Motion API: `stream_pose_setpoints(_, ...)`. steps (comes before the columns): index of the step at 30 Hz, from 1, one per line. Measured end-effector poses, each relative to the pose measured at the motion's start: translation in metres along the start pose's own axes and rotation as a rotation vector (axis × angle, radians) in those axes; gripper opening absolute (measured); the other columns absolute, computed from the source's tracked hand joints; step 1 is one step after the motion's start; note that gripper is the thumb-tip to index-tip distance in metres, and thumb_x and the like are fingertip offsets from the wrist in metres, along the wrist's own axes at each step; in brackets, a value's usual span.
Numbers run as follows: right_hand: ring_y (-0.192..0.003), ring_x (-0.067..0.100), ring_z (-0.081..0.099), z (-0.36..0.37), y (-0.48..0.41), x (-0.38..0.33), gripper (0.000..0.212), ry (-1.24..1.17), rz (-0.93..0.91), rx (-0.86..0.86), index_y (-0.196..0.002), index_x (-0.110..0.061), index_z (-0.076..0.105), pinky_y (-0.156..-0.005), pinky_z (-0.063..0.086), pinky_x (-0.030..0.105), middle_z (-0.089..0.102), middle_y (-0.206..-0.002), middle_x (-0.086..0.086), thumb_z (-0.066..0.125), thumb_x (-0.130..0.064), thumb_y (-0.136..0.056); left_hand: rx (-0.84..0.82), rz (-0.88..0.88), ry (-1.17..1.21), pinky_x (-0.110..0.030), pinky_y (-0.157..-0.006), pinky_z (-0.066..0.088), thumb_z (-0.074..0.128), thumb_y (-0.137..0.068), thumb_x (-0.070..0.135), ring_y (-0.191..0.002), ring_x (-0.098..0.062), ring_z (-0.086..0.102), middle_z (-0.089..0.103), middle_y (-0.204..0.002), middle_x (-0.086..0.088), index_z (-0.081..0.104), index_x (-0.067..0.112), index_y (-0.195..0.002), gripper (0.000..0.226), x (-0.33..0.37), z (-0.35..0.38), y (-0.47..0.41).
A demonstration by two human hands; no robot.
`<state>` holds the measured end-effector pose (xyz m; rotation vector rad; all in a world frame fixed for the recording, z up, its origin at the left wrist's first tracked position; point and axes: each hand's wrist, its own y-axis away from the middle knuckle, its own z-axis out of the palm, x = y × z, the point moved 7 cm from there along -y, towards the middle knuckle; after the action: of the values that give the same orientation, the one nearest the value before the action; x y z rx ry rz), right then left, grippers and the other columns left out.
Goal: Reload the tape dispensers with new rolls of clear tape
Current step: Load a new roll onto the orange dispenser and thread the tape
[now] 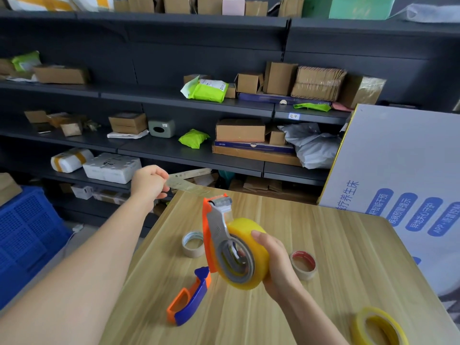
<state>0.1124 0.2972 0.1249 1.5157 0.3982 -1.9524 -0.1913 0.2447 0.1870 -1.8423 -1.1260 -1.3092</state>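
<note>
My right hand [273, 260] grips a full yellowish roll of clear tape [251, 247] that sits in an orange tape dispenser [209, 235] with a metal frame, held above the wooden table [323, 257]. My left hand [149, 181] is stretched out past the table's far left corner and pinches the free end of the clear tape strip [186, 186], which runs back to the dispenser's roller. A second dispenser [189, 297], orange and blue, lies on the table below the first. Another yellowish roll [380, 327] lies at the near right edge.
Two nearly empty tape cores rest on the table, one [193, 244] left of the held dispenser and one with a red rim [304, 265] to its right. A large white box [398, 175] stands at the right. Dark shelves with parcels fill the back; a blue crate [27, 235] stands left.
</note>
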Motion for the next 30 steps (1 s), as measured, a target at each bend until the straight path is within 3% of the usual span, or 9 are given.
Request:
stream_pose_setpoints(4, -0.08, 0.031, 0.069, -0.003, -0.001, 0.0, 0.026, -0.135, 0.068, 0.062, -0.071, -0.019, 0.081, -0.087, 0.052, 0.05, 0.075, -0.083, 0.014, 0.064, -0.038, -0.065, -0.071, -0.056, -0.012, -0.032, -0.057, 0.054, 0.044, -0.089, -0.005, -0.067, -0.021, 0.06, 0.063, -0.078, -0.01, 0.064, 0.011, -0.07, 0.032, -0.017, 0.013, 0.008)
stream_pose_setpoints(7, -0.087, 0.034, 0.067, -0.006, -0.002, -0.006, 0.034, -0.213, 0.079, 0.11, -0.094, -0.014, 0.074, -0.09, 0.051, 0.051, 0.074, -0.092, 0.015, 0.071, -0.037, -0.068, -0.155, -0.14, 0.01, -0.033, -0.053, 0.051, 0.043, -0.088, -0.006, -0.063, -0.023, 0.058, 0.064, -0.078, -0.014, 0.065, 0.008, -0.073, 0.03, -0.038, 0.03, 0.018)
stream_pose_setpoints(12, -0.09, 0.033, 0.069, -0.005, -0.009, -0.012, 0.023, -0.318, 0.092, 0.154, -0.099, -0.021, 0.07, -0.089, 0.054, 0.053, 0.075, -0.091, 0.009, 0.063, -0.037, -0.085, -0.333, -0.313, 0.057, -0.031, -0.054, 0.05, 0.037, -0.096, 0.0, -0.071, -0.021, 0.058, 0.063, -0.095, -0.013, 0.062, 0.008, -0.084, 0.03, -0.071, 0.069, 0.063)
stream_pose_setpoints(15, -0.095, 0.034, 0.069, -0.003, -0.012, -0.012, 0.028, -0.325, 0.082, 0.178, -0.108, -0.023, 0.069, -0.092, 0.052, 0.056, 0.076, -0.094, 0.008, 0.064, -0.04, -0.085, -0.4, -0.439, 0.171, -0.032, -0.062, 0.052, 0.049, -0.096, 0.009, -0.078, -0.023, 0.061, 0.064, -0.104, -0.015, 0.063, 0.005, -0.097, 0.015, -0.081, 0.086, 0.094)
stream_pose_setpoints(18, -0.097, 0.033, 0.069, -0.003, -0.012, -0.014, 0.029, -0.337, 0.074, 0.209, -0.108, -0.025, 0.069, -0.09, 0.053, 0.052, 0.075, -0.097, 0.008, 0.066, -0.041, -0.084, -0.525, -0.498, 0.265, -0.035, -0.067, 0.052, 0.05, -0.096, 0.011, -0.086, -0.026, 0.061, 0.063, -0.101, -0.014, 0.06, 0.004, -0.103, 0.014, -0.08, 0.1, 0.123)
stream_pose_setpoints(21, -0.102, 0.034, 0.069, -0.001, -0.011, -0.015, 0.037, -0.326, 0.086, 0.233, -0.112, -0.022, 0.07, -0.089, 0.054, 0.051, 0.074, -0.105, 0.012, 0.068, -0.042, -0.082, -0.659, -0.531, 0.378, -0.035, -0.067, 0.052, 0.05, -0.093, 0.016, -0.083, -0.025, 0.061, 0.067, -0.094, -0.011, 0.064, 0.01, -0.095, 0.016, -0.078, 0.116, 0.15)
stream_pose_setpoints(26, -0.1, 0.035, 0.07, -0.003, -0.008, -0.014, 0.042, -0.301, 0.112, 0.303, -0.114, -0.017, 0.069, -0.081, 0.058, 0.049, 0.073, -0.108, 0.015, 0.069, -0.043, -0.081, -0.667, -0.588, 0.481, -0.036, -0.073, 0.049, 0.05, -0.091, 0.018, -0.084, -0.026, 0.063, 0.072, -0.084, -0.008, 0.067, 0.015, -0.085, 0.019, -0.081, 0.127, 0.168)
stream_pose_setpoints(30, -0.085, 0.027, 0.071, -0.006, -0.002, -0.017, 0.041, -0.284, 0.107, 0.361, -0.113, -0.014, 0.068, -0.062, 0.056, 0.034, 0.074, -0.101, 0.013, 0.069, -0.042, -0.083, -0.656, -0.628, 0.521, -0.034, -0.072, 0.047, 0.05, -0.093, 0.018, -0.078, -0.024, 0.061, 0.071, -0.079, -0.007, 0.066, 0.015, -0.084, 0.019, -0.085, 0.128, 0.176)
